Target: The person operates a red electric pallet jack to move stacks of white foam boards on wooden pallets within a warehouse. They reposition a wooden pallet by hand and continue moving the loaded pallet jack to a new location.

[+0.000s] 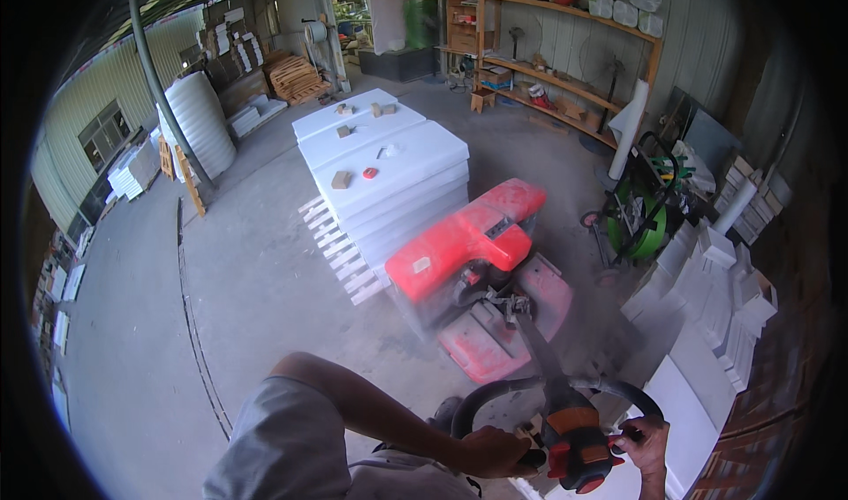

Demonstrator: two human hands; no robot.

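Several white panels [389, 169] are being carried in a tall stack on a white pallet [340, 253], which is resting on the grey concrete floor [141, 323] near the middle of the hall. Small wooden blocks [341, 179] and a little red thing [369, 173] are lying on the top panel. Just beside the stack, on the nearer side, a red pallet truck [468, 239] is being kept with its body against the pallet. Its dusty red base plate [495, 332] is being shown below the body. From the truck a dark steering arm [534, 345] is being led down to a black loop handle [552, 394] with an orange and black control head [579, 451], at the lower edge of the view.

The handle is being gripped from both sides. The left hand [490, 454] is being clenched around the left grip, with the fingers wrapped over it. The right hand [647, 443] is being closed on the right grip, just beside the control head.

To the right, more white boards [707, 323] are being stored in piles, and a green strapping reel [645, 222] is standing behind them. Wooden shelves [565, 58] are being seen along the far wall.
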